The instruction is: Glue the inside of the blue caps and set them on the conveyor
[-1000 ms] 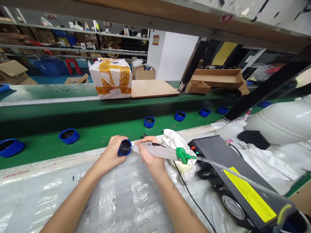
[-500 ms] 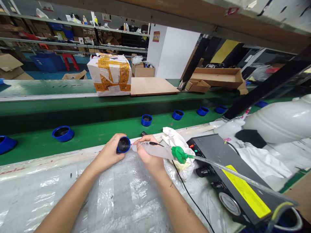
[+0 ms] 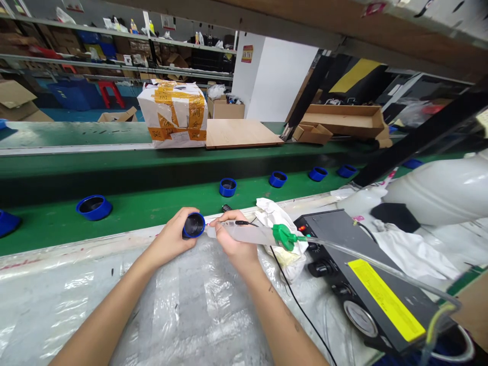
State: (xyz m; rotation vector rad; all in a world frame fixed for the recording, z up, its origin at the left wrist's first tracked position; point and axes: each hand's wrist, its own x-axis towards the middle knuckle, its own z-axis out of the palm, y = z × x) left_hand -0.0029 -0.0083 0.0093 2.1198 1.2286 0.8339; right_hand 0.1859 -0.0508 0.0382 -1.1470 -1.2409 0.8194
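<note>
My left hand is closed round a small blue cap, tipped so its dark open mouth faces right. My right hand grips a clear dispensing syringe with a green end fitting; its tip sits at the cap's rim. A clear tube and a thin black wire run from the syringe toward a black controller box with a yellow label on my right. Both hands hover over a bench covered in clear plastic sheeting.
A green conveyor belt beyond the bench carries several blue caps, one cap at left and another cap ahead. White rags lie by the box. A taped white parcel and a brown board sit behind.
The caps on the belt have drifted left. My hands stay together with cap and syringe, shifting only slightly.
</note>
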